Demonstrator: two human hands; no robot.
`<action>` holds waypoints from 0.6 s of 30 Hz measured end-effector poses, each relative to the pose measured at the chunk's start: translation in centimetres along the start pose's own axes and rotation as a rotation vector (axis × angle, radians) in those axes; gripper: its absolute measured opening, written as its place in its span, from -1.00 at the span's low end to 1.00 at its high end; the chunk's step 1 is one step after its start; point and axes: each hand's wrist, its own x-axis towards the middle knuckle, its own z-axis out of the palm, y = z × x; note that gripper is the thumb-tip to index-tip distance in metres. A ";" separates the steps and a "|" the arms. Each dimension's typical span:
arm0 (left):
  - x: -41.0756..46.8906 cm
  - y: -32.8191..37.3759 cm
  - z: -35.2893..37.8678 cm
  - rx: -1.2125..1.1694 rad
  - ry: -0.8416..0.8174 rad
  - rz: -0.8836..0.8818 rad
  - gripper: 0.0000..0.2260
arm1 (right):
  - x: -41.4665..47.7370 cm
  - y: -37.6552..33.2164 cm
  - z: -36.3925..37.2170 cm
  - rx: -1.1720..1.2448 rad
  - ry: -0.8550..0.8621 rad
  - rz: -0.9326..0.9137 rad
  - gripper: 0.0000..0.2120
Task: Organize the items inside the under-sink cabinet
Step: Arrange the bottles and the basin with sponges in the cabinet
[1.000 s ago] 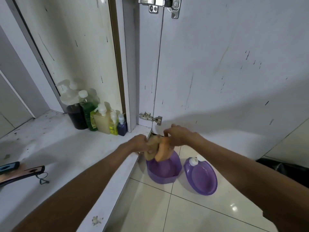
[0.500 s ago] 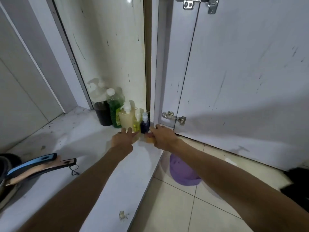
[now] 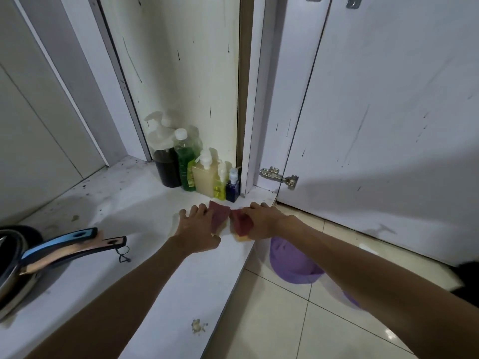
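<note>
The left sponge (image 3: 219,216) lies on the cabinet floor (image 3: 129,203) under the left hand (image 3: 197,229). The right sponge (image 3: 241,225) is just beside it, in the right hand (image 3: 261,221). Bottles (image 3: 197,167) stand just beyond both hands. Pans (image 3: 26,257) lie well left of the hands, and a basin (image 3: 290,263) sits beneath the right forearm.

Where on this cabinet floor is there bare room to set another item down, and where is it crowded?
Free: the wide patch of cabinet floor between pan handles and bottles, back to the rear wall; also the front strip near the edge. Crowded: the right corner, with packed bottles, the sponges, the left hand and right hand.
</note>
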 end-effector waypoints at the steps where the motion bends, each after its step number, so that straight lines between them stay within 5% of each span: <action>1: 0.2 0.5 -0.6 -0.036 -0.017 -0.036 -0.43 | -0.4 0.0 -0.6 0.011 -0.006 -0.011 -0.43; 6: 1.4 4.2 -2.5 -0.159 0.041 0.032 -0.59 | -3.2 3.7 -2.3 0.127 0.031 0.092 -0.46; 11: 2.9 10.5 -2.8 -0.405 -0.022 0.094 -0.57 | -7.9 11.6 -3.1 0.183 0.102 0.327 -0.56; 18: 5.5 16.7 -1.4 -0.390 -0.143 0.205 -0.45 | -15.8 21.3 -0.4 0.264 0.006 0.539 -0.55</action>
